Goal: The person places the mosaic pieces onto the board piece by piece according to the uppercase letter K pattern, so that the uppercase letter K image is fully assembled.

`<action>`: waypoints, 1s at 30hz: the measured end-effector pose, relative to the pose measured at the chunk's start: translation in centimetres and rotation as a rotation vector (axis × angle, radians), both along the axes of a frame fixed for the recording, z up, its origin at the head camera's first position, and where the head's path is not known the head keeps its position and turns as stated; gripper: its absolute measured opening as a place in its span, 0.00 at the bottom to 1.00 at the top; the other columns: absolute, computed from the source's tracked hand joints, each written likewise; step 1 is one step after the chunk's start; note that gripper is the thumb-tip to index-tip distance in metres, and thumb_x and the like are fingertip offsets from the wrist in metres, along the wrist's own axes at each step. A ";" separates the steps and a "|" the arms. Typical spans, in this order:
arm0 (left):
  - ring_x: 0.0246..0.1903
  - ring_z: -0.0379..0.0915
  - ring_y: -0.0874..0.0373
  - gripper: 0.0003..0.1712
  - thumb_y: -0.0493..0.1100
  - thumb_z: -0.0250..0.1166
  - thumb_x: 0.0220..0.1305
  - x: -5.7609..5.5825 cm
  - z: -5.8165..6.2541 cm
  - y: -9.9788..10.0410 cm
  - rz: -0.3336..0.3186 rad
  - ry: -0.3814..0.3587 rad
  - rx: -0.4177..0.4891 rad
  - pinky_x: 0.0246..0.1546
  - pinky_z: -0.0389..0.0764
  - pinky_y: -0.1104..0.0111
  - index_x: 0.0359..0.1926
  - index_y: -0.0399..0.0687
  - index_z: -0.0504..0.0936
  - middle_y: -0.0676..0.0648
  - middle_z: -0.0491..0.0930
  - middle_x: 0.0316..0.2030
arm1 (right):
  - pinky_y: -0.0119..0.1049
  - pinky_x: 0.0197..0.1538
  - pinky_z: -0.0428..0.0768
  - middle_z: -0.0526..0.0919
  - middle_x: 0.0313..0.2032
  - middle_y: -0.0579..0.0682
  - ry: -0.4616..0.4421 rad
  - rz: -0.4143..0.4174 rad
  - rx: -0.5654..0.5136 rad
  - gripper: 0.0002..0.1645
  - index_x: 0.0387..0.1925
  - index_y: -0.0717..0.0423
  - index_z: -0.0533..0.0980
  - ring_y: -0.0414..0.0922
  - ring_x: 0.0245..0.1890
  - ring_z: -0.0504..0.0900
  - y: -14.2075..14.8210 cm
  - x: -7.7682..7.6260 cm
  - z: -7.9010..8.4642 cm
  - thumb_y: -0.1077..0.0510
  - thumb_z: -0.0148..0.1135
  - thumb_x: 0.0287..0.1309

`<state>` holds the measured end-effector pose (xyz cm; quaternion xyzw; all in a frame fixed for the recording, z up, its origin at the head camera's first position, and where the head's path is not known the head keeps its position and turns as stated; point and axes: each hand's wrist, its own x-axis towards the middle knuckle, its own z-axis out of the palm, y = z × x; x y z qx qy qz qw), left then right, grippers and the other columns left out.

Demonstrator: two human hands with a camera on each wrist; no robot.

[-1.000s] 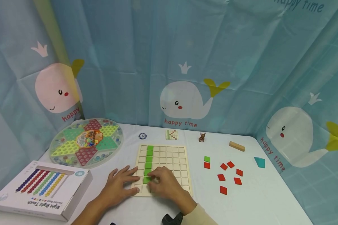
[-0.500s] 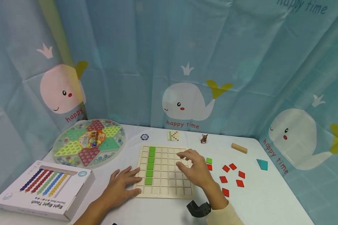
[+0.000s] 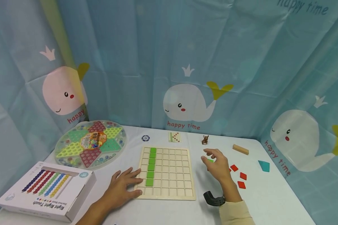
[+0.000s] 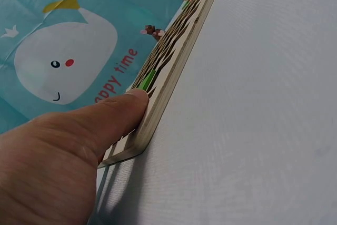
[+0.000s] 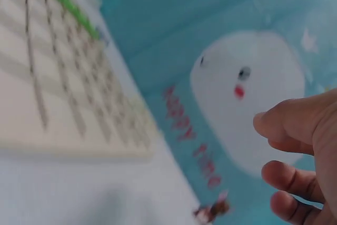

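Observation:
A pale wooden grid board (image 3: 171, 179) lies on the white table, with several green square tiles (image 3: 151, 161) in one column near its left side. My left hand (image 3: 122, 187) rests at the board's left edge, fingers spread; in the left wrist view its thumb (image 4: 113, 114) lies over the front corner of the board. To the right of the board hovers my right hand (image 3: 220, 167), thumb and fingers apart and nothing between them. It partly covers a loose green tile (image 3: 210, 160). Loose red square tiles (image 3: 243, 176) lie beside and beyond that hand, some hidden by it.
At the left are a boxed bead toy (image 3: 45, 190) and a round marble board (image 3: 91, 143). Along the back stand a blue-white chip (image 3: 145, 138), a pattern card (image 3: 175, 137) and a small brown animal figure (image 3: 205, 140). A wooden block (image 3: 240, 149) and teal piece (image 3: 264, 166) sit right.
My right hand has left the green column and moved right across the board to the loose tiles. The left hand stays at the board's edge. The head view has shifted slightly.

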<state>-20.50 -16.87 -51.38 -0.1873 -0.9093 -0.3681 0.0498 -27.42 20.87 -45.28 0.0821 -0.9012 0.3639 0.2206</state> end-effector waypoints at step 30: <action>0.66 0.57 0.40 0.24 0.55 0.75 0.48 0.0 0.0 0.1 0.000 0.026 -0.014 0.61 0.42 0.39 0.46 0.52 0.87 0.49 0.73 0.61 | 0.53 0.43 0.69 0.82 0.40 0.57 -0.213 -0.231 0.167 0.23 0.52 0.58 0.80 0.56 0.45 0.72 2.1 -1.7 -4.8 0.62 0.62 0.51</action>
